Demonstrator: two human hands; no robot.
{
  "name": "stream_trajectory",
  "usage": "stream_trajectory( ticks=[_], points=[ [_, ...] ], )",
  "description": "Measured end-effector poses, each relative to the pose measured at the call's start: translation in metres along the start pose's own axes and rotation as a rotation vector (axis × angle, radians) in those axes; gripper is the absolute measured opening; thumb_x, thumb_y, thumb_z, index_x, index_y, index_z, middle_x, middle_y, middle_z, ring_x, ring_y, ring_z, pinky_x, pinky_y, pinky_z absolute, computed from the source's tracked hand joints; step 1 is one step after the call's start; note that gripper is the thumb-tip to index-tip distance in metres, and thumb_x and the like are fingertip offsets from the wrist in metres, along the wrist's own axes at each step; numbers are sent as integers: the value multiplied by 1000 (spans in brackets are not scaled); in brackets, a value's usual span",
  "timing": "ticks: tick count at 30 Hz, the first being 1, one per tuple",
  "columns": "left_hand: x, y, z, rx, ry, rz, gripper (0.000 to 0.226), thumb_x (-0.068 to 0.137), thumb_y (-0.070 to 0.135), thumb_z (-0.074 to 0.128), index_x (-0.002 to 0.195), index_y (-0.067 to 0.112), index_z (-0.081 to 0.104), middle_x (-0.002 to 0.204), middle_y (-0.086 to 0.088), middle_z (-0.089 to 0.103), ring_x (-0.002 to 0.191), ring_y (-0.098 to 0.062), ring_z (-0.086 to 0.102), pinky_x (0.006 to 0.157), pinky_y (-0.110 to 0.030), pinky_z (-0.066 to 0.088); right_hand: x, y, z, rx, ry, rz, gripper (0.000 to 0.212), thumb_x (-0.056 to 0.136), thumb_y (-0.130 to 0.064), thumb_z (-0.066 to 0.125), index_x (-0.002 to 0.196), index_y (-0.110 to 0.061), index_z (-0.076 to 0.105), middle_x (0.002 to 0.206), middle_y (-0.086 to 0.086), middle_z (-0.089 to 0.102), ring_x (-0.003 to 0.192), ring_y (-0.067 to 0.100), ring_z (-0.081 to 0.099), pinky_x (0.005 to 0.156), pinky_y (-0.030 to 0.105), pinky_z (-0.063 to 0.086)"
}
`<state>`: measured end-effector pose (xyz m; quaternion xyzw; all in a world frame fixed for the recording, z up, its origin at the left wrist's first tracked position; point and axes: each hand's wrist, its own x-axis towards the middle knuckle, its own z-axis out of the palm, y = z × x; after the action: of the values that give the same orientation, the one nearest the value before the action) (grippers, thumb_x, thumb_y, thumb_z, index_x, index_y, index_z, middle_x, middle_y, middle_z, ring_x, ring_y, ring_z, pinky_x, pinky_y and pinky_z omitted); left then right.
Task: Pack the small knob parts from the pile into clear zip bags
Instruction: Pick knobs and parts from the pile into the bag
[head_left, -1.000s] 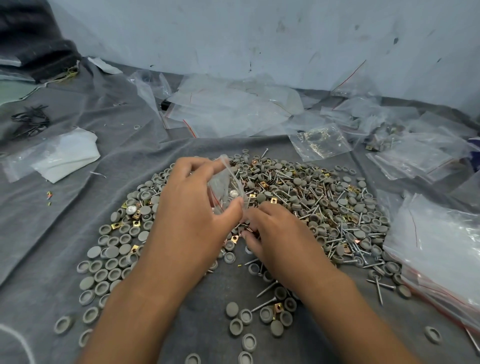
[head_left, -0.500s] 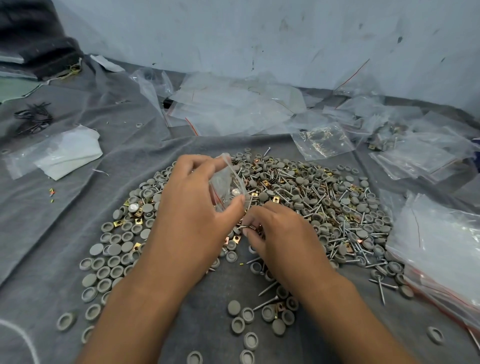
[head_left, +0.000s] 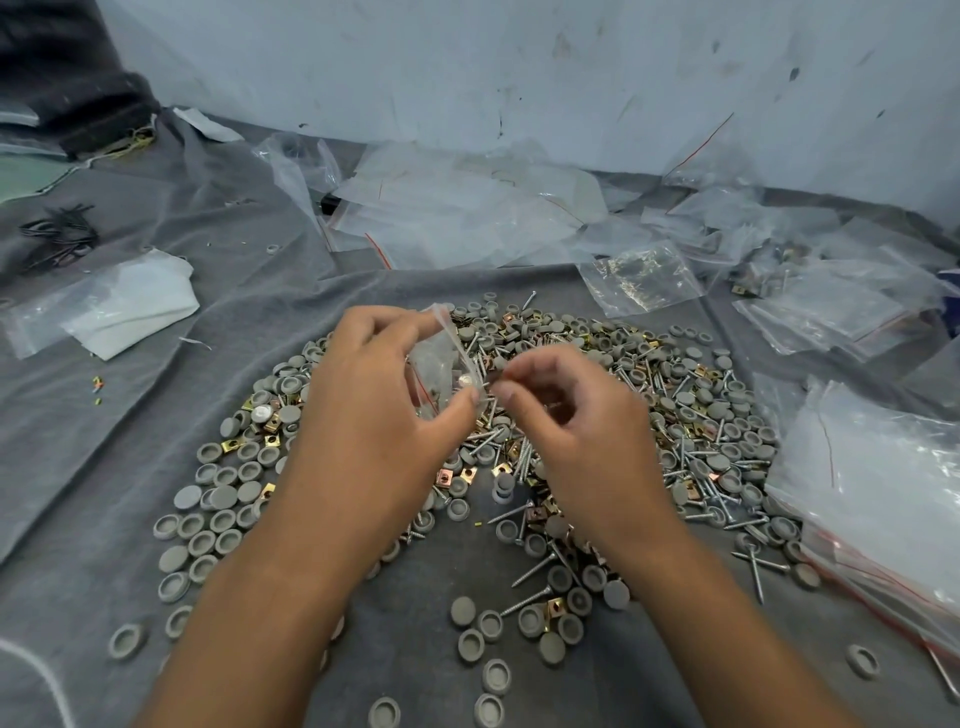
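Since a second ago the right hand has been lifted off the pile of knob parts and brought up level with the small clear zip bag, its fingertips now just beside the bag's mouth. The fingers are curled and pinched together at the tips, apparently around a small part — too blurred to be identified. The left hand is seen gripping the bag, held upright between thumb and fingers above the pile; a pale round part can be made out inside it.

The pile — grey round caps mixed with screws and brass-coloured square clips — is spread over a grey cloth beneath both hands. Loose grey caps are scattered to the near left. A stack of empty zip bags lies at the right edge, more clear bags are heaped along the pale wall, and a folded white sheet in plastic rests at far left.
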<state>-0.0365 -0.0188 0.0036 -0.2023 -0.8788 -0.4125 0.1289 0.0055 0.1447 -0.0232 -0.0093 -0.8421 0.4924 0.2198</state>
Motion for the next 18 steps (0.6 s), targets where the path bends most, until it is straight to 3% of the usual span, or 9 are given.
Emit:
stream_trajectory(
  ticks=[3, 6, 10, 13, 16, 18],
  points=[
    [-1, 2, 3, 12, -29, 16, 62, 79, 37, 78, 138, 28, 58, 116, 16, 47, 91, 2, 53, 84, -4, 36, 3, -15, -4, 43, 166, -206, 7, 96, -21, 70, 102, -23, 72, 91, -17, 70, 85, 7, 68, 70, 19, 53],
    [-1, 6, 6, 18, -61, 29, 61, 78, 36, 72, 137, 27, 59, 115, 15, 47, 84, 2, 50, 86, -3, 35, 0, -23, -2, -133, 177, -370, 11, 93, -16, 75, 104, -18, 75, 98, -12, 73, 92, 2, 67, 80, 16, 50],
    [-2, 8, 6, 11, -71, 38, 62, 77, 36, 70, 137, 26, 58, 115, 13, 47, 85, 7, 48, 87, 3, 29, -5, -25, -3, -154, 223, -364, 14, 89, -15, 79, 102, -14, 74, 95, -11, 73, 87, -2, 67, 76, 10, 47],
    [-2, 7, 6, 10, -63, 38, 64, 78, 38, 73, 139, 27, 57, 115, 14, 47, 86, 6, 47, 87, 3, 28, -4, -25, -7, -160, 241, -419, 9, 92, -14, 77, 100, -13, 75, 94, -10, 73, 83, 3, 68, 70, 21, 53],
    [-2, 9, 5, -8, -64, 39, 63, 77, 40, 66, 138, 26, 58, 114, 15, 47, 84, 5, 49, 86, 1, 32, -2, -24, -5, -186, 120, -424, 12, 92, -11, 75, 104, -12, 78, 105, -6, 74, 100, 1, 67, 88, 15, 50],
    [-1, 9, 5, -12, -60, 39, 62, 77, 38, 66, 137, 24, 59, 114, 14, 47, 85, 4, 50, 85, 1, 33, -2, -23, -4, -174, 82, -396, 14, 93, -11, 73, 106, -13, 77, 108, -6, 73, 103, 0, 65, 91, 12, 46]
  ],
)
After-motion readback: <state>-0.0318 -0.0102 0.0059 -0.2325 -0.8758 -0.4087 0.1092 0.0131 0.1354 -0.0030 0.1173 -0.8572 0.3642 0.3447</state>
